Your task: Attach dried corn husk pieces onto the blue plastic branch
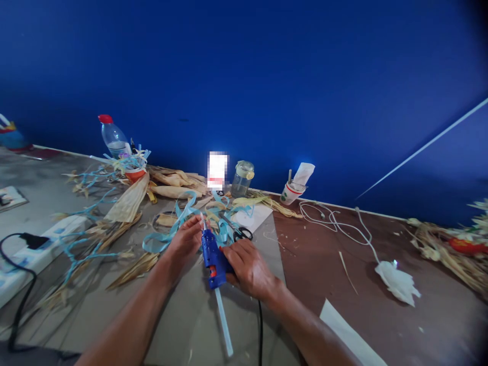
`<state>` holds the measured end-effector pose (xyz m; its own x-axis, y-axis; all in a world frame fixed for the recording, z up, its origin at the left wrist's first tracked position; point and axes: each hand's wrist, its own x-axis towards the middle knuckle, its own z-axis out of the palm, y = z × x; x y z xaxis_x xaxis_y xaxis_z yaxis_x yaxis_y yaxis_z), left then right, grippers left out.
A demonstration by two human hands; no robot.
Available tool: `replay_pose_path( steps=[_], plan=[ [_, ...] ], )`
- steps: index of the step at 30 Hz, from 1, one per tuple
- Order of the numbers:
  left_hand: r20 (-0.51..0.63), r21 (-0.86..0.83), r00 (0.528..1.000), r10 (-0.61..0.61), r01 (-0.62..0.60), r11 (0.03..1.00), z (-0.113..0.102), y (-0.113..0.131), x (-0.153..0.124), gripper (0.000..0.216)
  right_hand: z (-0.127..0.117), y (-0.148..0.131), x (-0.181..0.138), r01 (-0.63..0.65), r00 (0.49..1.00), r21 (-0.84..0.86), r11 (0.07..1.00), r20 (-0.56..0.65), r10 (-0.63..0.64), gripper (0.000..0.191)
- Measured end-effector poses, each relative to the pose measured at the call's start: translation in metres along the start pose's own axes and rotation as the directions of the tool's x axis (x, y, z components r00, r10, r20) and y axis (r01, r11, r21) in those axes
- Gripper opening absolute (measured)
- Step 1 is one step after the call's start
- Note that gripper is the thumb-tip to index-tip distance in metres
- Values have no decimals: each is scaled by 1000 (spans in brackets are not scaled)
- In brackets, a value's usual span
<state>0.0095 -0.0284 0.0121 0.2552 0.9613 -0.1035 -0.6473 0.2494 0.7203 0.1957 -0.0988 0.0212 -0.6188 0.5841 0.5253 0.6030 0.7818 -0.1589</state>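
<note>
My right hand (246, 267) is closed around the handle of a blue hot glue gun (212, 254). A long translucent glue stick (223, 323) sticks out of its rear toward me, and the nozzle points away. Close beside the nozzle, my left hand (186, 235) is closed, its fingertips pinched on something small and pale that I cannot make out. Light blue ribbon (152, 243) lies in loops around and beyond my hands. Black-handled scissors (243, 234) rest just past my right hand, partly hidden.
Dried corn husks (177, 190) lie along the blue wall, near a glass jar (243, 180) and a paper cup (293, 193). On the left are a white power strip (41, 254), blue-wrapped stems (72, 249) and a plastic bottle (113, 137). A white cable (335, 221) curls at right.
</note>
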Motion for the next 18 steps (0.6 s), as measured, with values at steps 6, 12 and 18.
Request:
replay_pose_path(
  steps=[6, 12, 18],
  plan=[
    [-21, -32, 1000, 19, -19, 999, 0, 1, 2, 24, -1, 2, -1, -1, 1000, 7, 1000, -1, 1, 63],
    [-38, 44, 999, 36, -35, 998, 6, 4, -1, 25, -1, 4, -1, 34, 996, 104, 994, -83, -25, 51],
    [-65, 100, 998, 27, -21, 995, 10, 6, -5, 30, 0, 4, 1, -1, 997, 119, 993, -73, 10, 46]
  ],
)
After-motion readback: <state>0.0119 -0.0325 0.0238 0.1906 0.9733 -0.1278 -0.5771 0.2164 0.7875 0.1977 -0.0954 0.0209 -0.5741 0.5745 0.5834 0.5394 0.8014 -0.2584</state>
